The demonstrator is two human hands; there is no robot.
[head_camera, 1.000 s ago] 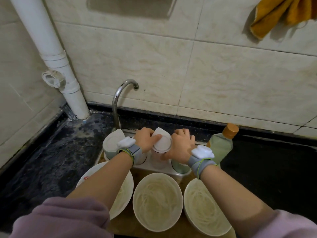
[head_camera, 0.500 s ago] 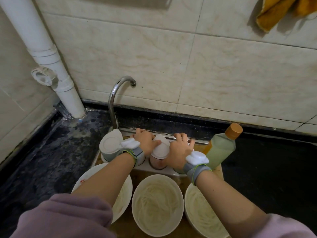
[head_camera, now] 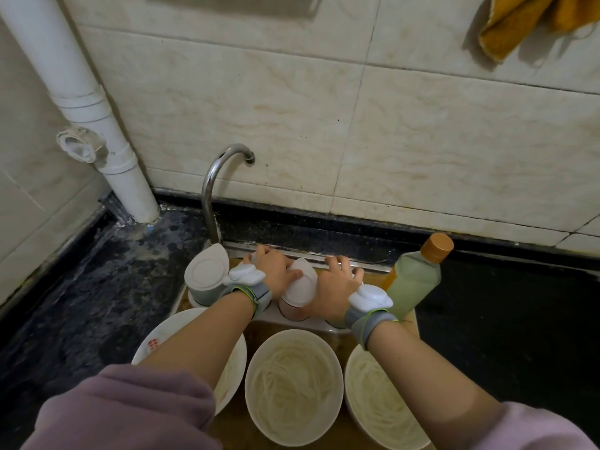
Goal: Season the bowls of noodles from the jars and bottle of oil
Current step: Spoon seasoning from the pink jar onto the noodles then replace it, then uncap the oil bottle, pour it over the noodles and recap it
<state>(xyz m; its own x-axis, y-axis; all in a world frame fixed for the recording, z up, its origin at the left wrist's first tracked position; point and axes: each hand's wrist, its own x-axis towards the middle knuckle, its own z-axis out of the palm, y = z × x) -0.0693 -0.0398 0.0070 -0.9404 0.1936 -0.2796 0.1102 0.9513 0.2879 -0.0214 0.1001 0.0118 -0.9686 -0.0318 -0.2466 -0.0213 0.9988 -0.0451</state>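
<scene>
Head view: the left hand [head_camera: 276, 271] and right hand [head_camera: 334, 287] curl around the jars [head_camera: 297, 289] in their rack just behind three bowls of noodles [head_camera: 293, 384]. An elbow could tip the nearby oil bottle [head_camera: 414, 280], or a loose lid dump seasoning.

jars [head_camera: 298, 287] white-lidded, upright in rack | oil bottle [head_camera: 414, 280] tilted, right | noodle bowls [head_camera: 293, 386] three, front row
</scene>
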